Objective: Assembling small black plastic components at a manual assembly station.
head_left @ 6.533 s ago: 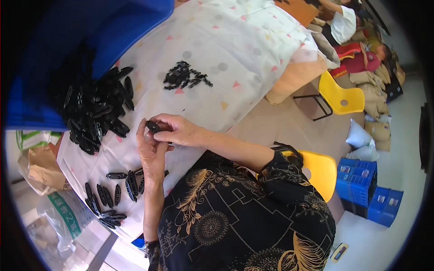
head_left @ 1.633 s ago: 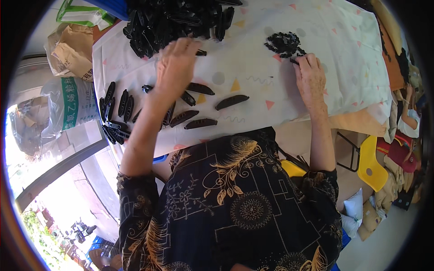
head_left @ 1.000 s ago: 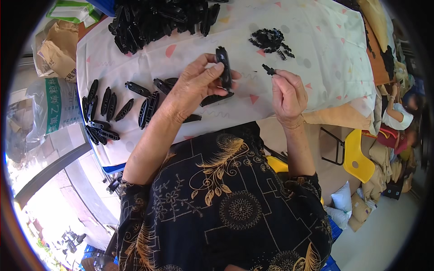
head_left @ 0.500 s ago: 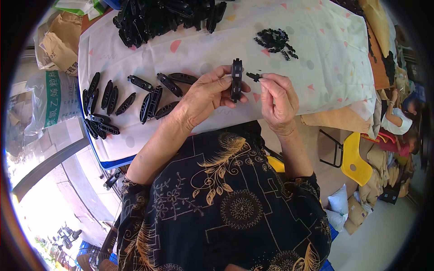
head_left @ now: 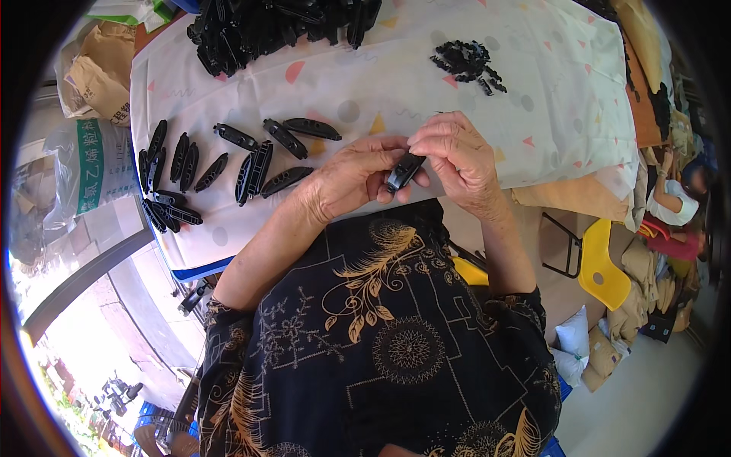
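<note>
Between the fingers of my left hand (head_left: 354,177) is a long black plastic part (head_left: 405,172), tilted with its lower end toward me. My right hand (head_left: 459,156) is closed in a pinch at the part's upper end. Its fingertips hide most of the small black plastic piece there. To the left, several finished-looking long black parts (head_left: 285,139) of the same shape lie spread on the tablecloth. Beyond my hands, at the right, sits a little heap of small black pieces (head_left: 466,62).
A big pile of long black parts (head_left: 274,30) covers the table's far left. The patterned white tablecloth (head_left: 533,114) drapes over the edges. Paper and plastic sacks (head_left: 99,76) stand at left. A yellow chair (head_left: 601,266) is at right, with another person (head_left: 670,194) beyond.
My right hand has moved left with the small black piece, onto the long part. My left hand has tilted that part from upright to slanting.
</note>
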The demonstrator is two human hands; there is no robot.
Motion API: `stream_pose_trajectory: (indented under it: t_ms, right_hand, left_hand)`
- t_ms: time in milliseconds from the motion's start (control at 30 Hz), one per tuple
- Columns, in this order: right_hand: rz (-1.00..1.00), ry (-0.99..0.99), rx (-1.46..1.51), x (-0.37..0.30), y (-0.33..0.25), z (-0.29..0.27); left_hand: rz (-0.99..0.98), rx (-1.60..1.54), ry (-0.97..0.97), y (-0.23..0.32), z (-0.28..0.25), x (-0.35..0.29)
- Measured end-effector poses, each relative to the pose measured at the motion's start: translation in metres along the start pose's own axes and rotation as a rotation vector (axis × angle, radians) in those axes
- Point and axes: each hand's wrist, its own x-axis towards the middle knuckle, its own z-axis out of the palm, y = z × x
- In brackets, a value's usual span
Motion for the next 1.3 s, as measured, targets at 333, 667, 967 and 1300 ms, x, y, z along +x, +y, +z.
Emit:
stream_pose_trajectory:
  t_ms: [333, 667, 967, 1300]
  right_hand:
    - [0.033, -0.069, 0.033, -0.004, 0.003, -0.001]
    - [0.543, 0.286, 0.541, -0.015, -0.009, 0.03]
    - [0.886, 0.208, 1.049, -0.013, -0.019, 0.037]
    - [0.703, 0.27, 1.0, -0.019, -0.011, 0.045]
  left_hand:
    - [-0.022, 0.039, -0.065, 0.002, 0.005, -0.005]
    - [0.129, 0.368, 0.182, -0.002, 0.01, -0.002]
    - [0.399, 0.783, 0.209, -0.02, 0.014, 0.002]
    - [0.377, 0.872, 0.212, -0.012, 0.018, 0.005]
